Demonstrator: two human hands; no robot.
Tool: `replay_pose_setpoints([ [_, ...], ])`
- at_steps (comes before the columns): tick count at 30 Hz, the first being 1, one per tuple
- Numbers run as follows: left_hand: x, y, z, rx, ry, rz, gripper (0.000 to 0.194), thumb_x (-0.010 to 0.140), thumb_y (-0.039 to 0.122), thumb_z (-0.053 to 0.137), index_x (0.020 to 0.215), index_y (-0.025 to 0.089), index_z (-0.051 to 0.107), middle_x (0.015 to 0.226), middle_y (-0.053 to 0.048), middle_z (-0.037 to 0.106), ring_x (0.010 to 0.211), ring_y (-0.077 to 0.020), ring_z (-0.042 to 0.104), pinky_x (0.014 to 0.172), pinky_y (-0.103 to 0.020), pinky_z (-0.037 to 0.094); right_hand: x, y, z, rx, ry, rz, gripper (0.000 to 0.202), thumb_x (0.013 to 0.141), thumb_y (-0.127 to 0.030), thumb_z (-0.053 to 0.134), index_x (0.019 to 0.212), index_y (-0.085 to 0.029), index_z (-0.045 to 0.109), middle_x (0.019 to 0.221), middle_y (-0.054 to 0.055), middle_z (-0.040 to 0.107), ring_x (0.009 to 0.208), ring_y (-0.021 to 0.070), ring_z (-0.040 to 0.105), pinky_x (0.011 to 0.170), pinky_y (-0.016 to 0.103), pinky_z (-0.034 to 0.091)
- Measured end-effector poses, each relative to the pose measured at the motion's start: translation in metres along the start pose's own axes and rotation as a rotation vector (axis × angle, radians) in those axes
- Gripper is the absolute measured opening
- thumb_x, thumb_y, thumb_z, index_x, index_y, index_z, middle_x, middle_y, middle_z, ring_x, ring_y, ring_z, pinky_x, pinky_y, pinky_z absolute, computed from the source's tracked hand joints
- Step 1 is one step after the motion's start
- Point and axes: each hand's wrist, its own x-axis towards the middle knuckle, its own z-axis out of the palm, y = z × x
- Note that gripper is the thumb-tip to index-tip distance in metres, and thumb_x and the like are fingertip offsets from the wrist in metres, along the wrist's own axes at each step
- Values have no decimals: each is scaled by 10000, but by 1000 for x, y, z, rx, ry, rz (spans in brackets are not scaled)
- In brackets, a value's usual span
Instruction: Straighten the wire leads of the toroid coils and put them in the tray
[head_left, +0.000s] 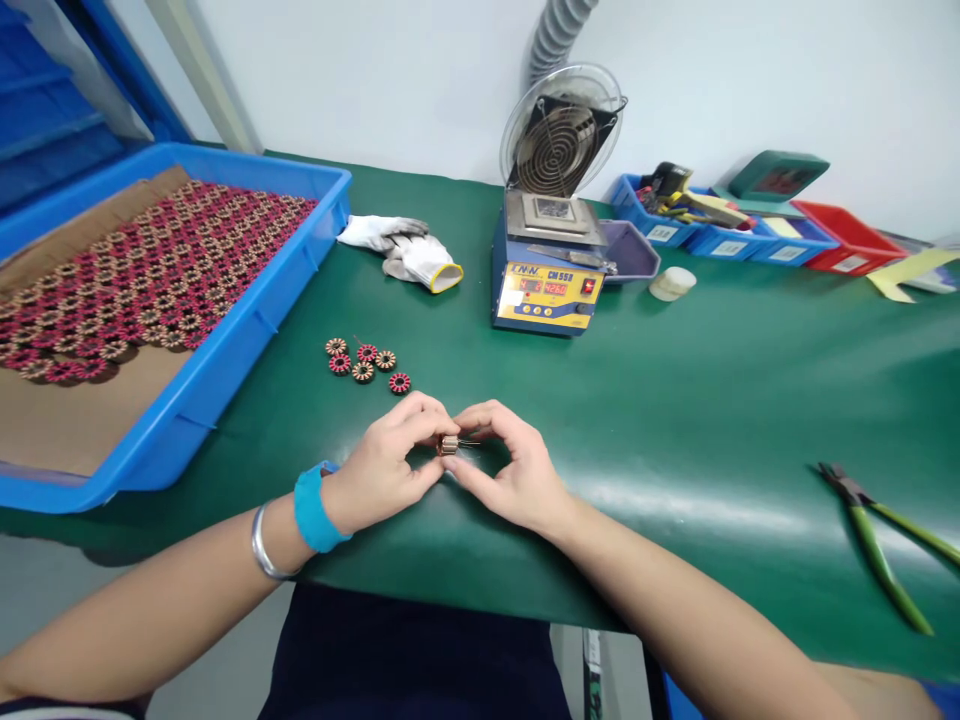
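A small copper-wound ring coil [448,445] is pinched between both hands above the green table near its front edge. My left hand [390,455] grips the coil from the left with thumb and fingers. From the right, my right hand [517,470] holds the same coil at the fingertips, and thin wire leads point right between its thumb and fingers. Several loose coils, red and copper-coloured, lie on the table just beyond my left hand, among them a red coil [400,383].
A blue tray [247,345] with rows of coils fills the left. Gloves [409,250] lie behind. A soldering unit [551,270] stands at the back centre, with a round white container [673,284] and small bins [731,243] to its right. Green-handled pliers [874,540] lie at the right.
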Motion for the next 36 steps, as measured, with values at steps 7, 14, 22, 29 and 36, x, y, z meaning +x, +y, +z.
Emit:
replay_pose_setpoints([
  [7, 0, 3, 1, 22, -3, 18, 249, 752, -7, 537, 946, 148, 550, 907, -45, 581, 831, -140, 617, 725, -261, 596, -3, 3, 4, -58, 37, -29, 131, 798, -214, 675, 902, -197, 596, 832, 30, 644, 760, 146, 639, 692, 277, 552],
  [14, 2, 8, -1, -208, 1, -136, 279, 711, 19, 595, 954, 154, 595, 978, -51, 622, 870, -130, 661, 767, -239, 623, -1, 2, -2, -135, 50, -147, 136, 802, -169, 642, 927, -205, 601, 859, 42, 664, 798, 153, 640, 702, 279, 551],
  [22, 4, 6, -2, -250, 46, -133, 160, 721, 42, 616, 849, 137, 625, 905, -56, 645, 794, -125, 677, 725, -229, 621, -1, 2, 0, -199, 45, -226, 190, 787, -129, 624, 958, -204, 591, 858, 44, 654, 793, 150, 640, 700, 272, 555],
  [29, 4, 5, -2, -247, 53, -133, 152, 730, 32, 602, 827, 135, 657, 905, -56, 656, 787, -114, 682, 704, -192, 609, -1, 3, 1, -212, 54, -226, 186, 778, -138, 635, 948, -199, 592, 851, 44, 643, 771, 145, 634, 680, 265, 554],
  [36, 4, 6, -2, -271, 49, -175, 152, 715, 41, 615, 815, 145, 663, 893, -49, 666, 780, -116, 681, 699, -201, 615, -1, 1, 1, -188, 49, -195, 174, 772, -143, 625, 929, -210, 591, 836, 38, 640, 769, 152, 637, 666, 272, 553],
])
